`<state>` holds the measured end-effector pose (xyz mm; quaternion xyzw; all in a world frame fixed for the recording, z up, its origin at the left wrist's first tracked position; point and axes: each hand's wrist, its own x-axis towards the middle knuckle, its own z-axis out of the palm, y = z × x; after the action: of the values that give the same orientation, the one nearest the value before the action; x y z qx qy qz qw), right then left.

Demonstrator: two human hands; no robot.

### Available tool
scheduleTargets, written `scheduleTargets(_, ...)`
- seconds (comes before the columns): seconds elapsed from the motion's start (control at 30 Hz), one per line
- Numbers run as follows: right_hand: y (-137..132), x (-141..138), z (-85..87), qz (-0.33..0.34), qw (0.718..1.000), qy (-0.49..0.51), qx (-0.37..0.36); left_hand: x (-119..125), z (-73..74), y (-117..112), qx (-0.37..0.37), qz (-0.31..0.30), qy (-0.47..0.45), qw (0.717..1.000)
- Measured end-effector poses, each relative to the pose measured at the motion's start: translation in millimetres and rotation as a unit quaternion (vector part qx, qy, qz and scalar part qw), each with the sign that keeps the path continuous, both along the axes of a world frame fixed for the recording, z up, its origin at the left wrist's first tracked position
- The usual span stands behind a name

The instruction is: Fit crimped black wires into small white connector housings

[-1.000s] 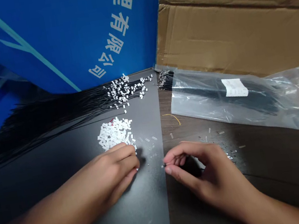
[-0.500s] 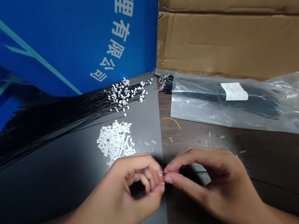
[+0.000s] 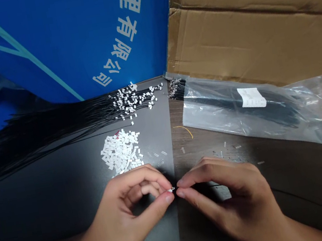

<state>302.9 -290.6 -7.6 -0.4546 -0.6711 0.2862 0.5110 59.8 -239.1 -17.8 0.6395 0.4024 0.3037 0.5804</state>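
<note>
My left hand (image 3: 138,205) pinches a small white connector housing (image 3: 170,190) between thumb and forefinger, mostly covered by the fingertips. Facing it, my right hand (image 3: 230,195) grips a thin black wire (image 3: 301,197) near its metal-tipped end. The tip meets the housing between the two hands; how deep it sits, I cannot tell. From my right hand the wire trails off to the lower right. Just beyond my left hand lies a heap of loose white connector housings (image 3: 121,151).
Behind the heap lies a bundle of black wires (image 3: 57,122) with white connectors on their ends. A clear plastic bag (image 3: 215,116) of black wires lies at right. A blue panel (image 3: 74,36) and a cardboard box (image 3: 251,37) stand behind. A yellow wire (image 3: 185,129) lies near the bag.
My left thumb and forefinger have closed together on the housing, which now shows at their tips. The wire's metal tip now meets it. My right hand keeps its pinch.
</note>
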Motion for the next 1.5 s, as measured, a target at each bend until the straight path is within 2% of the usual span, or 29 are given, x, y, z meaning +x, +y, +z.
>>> scheduleTargets(0.2,1.4,0.9,-1.1,0.016,1.000,0.001,0.008,-9.6,-26.1,-8.1,0.000,0.014,-0.006,1.000)
scheduleTargets(0.3,-0.1,0.9,-2.4,0.019,1.000,0.000,0.013,-10.0,-32.1,-6.3,-0.005,0.009,-0.017,1.000)
scheduleTargets(0.4,-1.2,-0.1,-3.3,0.011,1.000,0.002,-0.010,-6.4,-27.2,-3.1,0.005,-0.002,-0.031,0.999)
scheduleTargets(0.5,-1.6,-1.8,-1.2,0.009,0.998,0.021,-0.061,-1.6,-13.9,0.1,0.016,-0.025,-0.033,0.999)
scheduleTargets(0.63,-1.8,-2.5,6.0,0.035,0.986,0.044,-0.157,3.3,1.7,4.7,-0.029,-0.050,-0.005,0.998)
scheduleTargets(0.7,-1.5,-2.1,8.1,0.051,0.970,0.075,-0.224,4.7,3.8,6.4,-0.067,-0.045,-0.031,0.996)
scheduleTargets(0.8,-0.6,-1.2,6.7,0.071,0.928,0.159,-0.329,5.3,2.9,7.6,-0.115,-0.038,-0.073,0.990)
scheduleTargets(0.9,0.3,0.2,2.8,0.079,0.899,0.209,-0.376,4.6,2.6,7.6,-0.138,-0.034,-0.090,0.986)
scheduleTargets(1.0,0.9,1.7,0.8,0.086,0.894,0.215,-0.383,4.1,5.3,7.0,-0.144,-0.022,-0.121,0.982)
scheduleTargets(1.13,1.0,2.3,1.7,0.084,0.902,0.196,-0.376,5.6,11.9,8.2,-0.151,-0.017,-0.130,0.980)
scheduleTargets(1.33,0.1,1.1,4.9,0.066,0.929,0.151,-0.330,10.3,14.6,11.0,-0.158,-0.011,-0.126,0.979)
scheduleTargets(1.5,-0.4,-2.1,9.3,0.028,0.958,0.104,-0.268,14.6,16.5,9.8,-0.127,0.010,-0.106,0.986)
